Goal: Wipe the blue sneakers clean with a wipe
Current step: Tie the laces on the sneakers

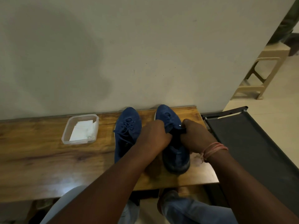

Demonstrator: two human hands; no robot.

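- While I look down through the head camera, both my hands sit on the right-hand dark blue knitted fabric sneaker (171, 126), which stands on the brown varnished wooden table (48, 159) with its toe toward the wall.
- My left hand (153, 136) curls over its inner side; my right hand (194, 136) pinches the black collar at the opening.
- The other blue sneaker (127, 131) lies just beside it, laces loose, untouched.
- No wipe is in either hand; folded white wipes (82, 130) rest in a clear shallow plastic tub (64, 136) further left on the table.
- To do this well, I judge I should steady the shoe with one hand and free the other to fetch a wipe.
- The soft, napped upper probably needs gentle strokes; the smooth rubbery heel looks easier to clean.
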